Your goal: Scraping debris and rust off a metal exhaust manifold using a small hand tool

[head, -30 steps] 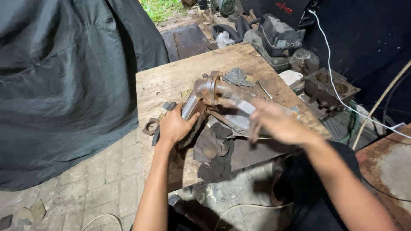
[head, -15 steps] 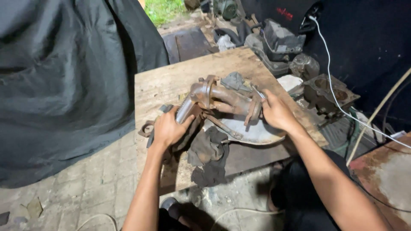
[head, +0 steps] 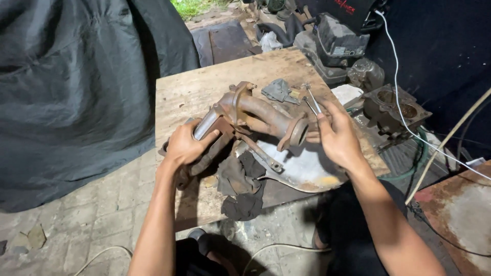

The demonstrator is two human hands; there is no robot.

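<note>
my left hand (head: 185, 144) is wrapped around the near-left end of the rusty cast manifold (head: 250, 116), fingers closed over its shiny pipe stub, propping the part just above the wooden board (head: 194, 89). my right hand (head: 337, 138) pinches a pair of thin metal rods (head: 311, 100) between thumb and fingertips, right beside the round flange (head: 298, 132) at the manifold's right end; whether the fingers also touch the flange i cannot tell.

the manifold looks like thick cast iron, so i judge it heavy and completely stiff, with its weight spread along the curved pipes. the rust should give plenty of grip but will be rough and flaky on skin, and the flange edges and bolt ears look hard and sharp. the best hold seems to be around the pipe necks or under a flange, one hand at each end, not on the thin bracket (head: 261, 153) hanging below.

a dented metal sheet (head: 307, 168) and dark rags (head: 240, 186) lie under it on the near side of the board.
</note>
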